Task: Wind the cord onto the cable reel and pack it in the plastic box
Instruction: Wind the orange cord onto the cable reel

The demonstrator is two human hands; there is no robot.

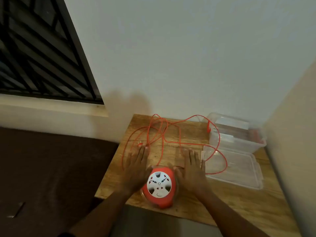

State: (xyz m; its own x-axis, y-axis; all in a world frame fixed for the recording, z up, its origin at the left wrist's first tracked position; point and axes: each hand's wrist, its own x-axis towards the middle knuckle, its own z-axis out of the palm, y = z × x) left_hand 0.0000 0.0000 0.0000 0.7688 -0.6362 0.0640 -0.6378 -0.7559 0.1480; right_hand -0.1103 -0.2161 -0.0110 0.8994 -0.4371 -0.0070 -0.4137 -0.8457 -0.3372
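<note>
Both hands lie flat and spread, fingers extended, gripping nothing. The left hand (136, 170) rests palm down against the left flank of the cable reel (159, 187), its thumb at the reel's upper left rim; the right hand (190, 170) mirrors it on the right flank, thumb near the upper right rim. The image is blurred here, so whether the palms press on the reel or only sit beside it cannot be told.

The reel, orange with a white socket face, stands at the near edge of the wooden table (239, 207), its lower curve almost at the table's front lip. The orange cord (164, 134) is unwound, running from the reel's top out in loose tangled loops across the far half of the table, close to the wall (188, 57). One loop runs right and crosses over the clear lid (239, 170), which lies flat just right of the right hand. Behind the lid, in the far right corner, sits the plastic box (239, 134), open, with the cord draped over its left rim.

Bare table shows between the hands ahead of the reel, and on the near right side.
</note>
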